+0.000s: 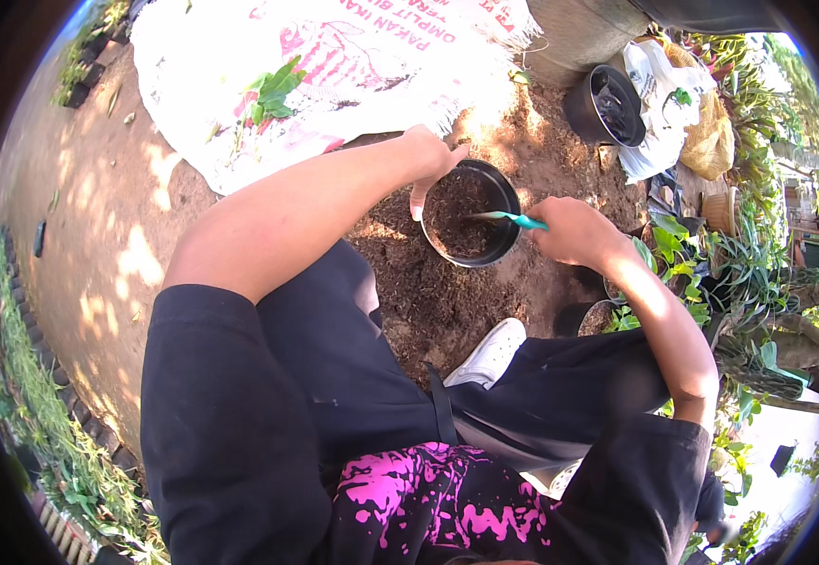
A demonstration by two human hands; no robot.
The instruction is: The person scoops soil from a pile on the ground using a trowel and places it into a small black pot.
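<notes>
A round black plastic plant pot (509, 189) with dark soil (457, 212) inside stands on the ground before me. My left hand (432, 161) is at the pot's upper left rim, with the thumb against its outer side. In my right hand (572, 232), on the pot's right, is the teal handle of a small garden tool (515, 218). The tool's end reaches into the pot and touches the soil; its exact shape is partly hidden there. Cut green leaves (278, 88) lie on a white woven sack (197, 85) beyond my left forearm.
Loose soil (416, 296) covers the ground between the pot and my white shoe (490, 353). A black bucket (582, 113) stands at the upper right beside a white plastic bag (663, 106). Potted plants (671, 244) crowd the right side, close to my right arm.
</notes>
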